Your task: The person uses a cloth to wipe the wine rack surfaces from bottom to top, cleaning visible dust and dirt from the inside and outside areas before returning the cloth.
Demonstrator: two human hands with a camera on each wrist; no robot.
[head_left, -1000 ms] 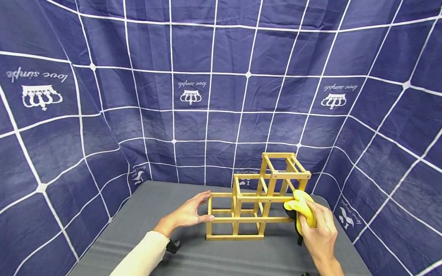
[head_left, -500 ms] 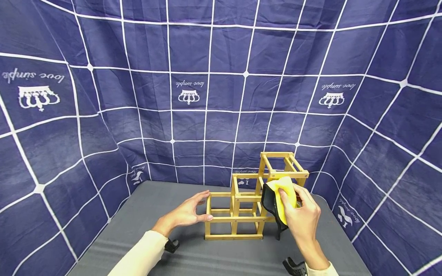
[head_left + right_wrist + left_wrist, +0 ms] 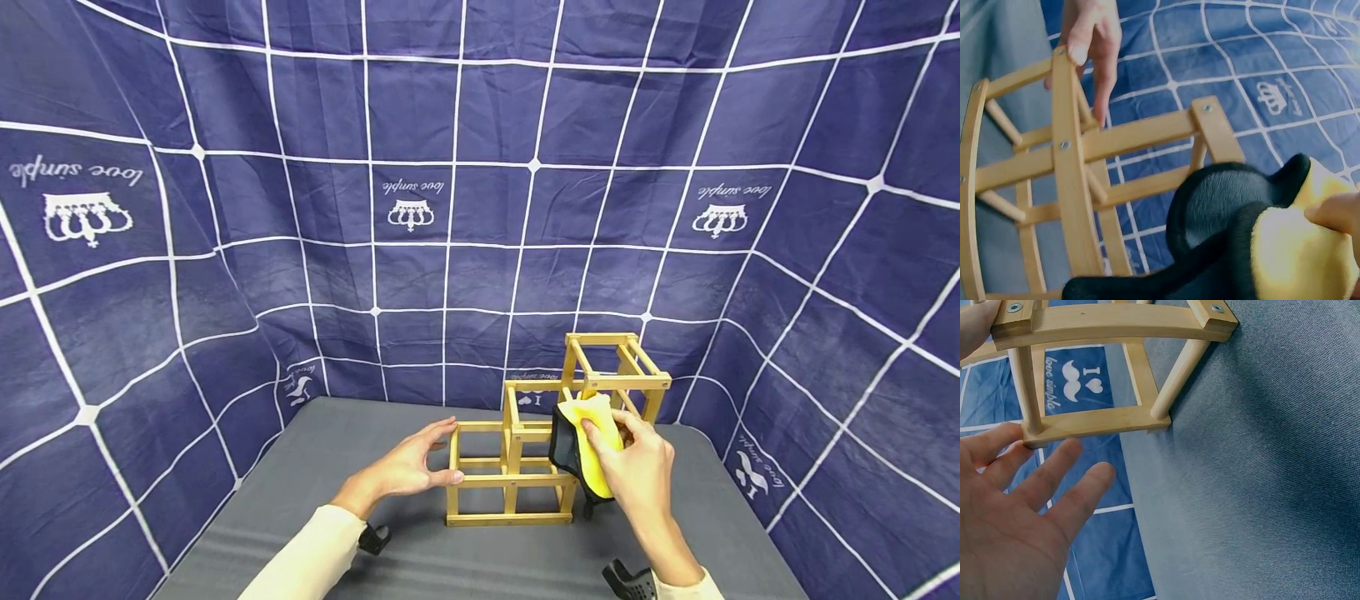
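A stepped light-wood rack [image 3: 513, 481] of slats and dowels stands on the grey surface, its tallest part at the right. My left hand [image 3: 408, 462] holds its low left end, with the thumb on the front rail and fingers at the back corner. In the left wrist view, the other fingers [image 3: 1088, 494] spread loosely below the wooden corner [image 3: 1097, 422]. A folded cloth [image 3: 592, 417], yellow on one side and dark grey with black edging on the other, is pinched in my right hand [image 3: 641, 462]. It hides part of the rack's middle and right side.
The grey surface [image 3: 450, 567] extends around the rack. Blue fabric [image 3: 487, 200] with white grid lines and printed crowns hangs behind and at both sides. A black wrist strap [image 3: 630, 579] shows below my right hand, another [image 3: 373, 537] by my left.
My right hand has moved leftward with the cloth, from the rack's right end toward its middle, and the cloth's dark side has come into view. My left hand stays on the rack.
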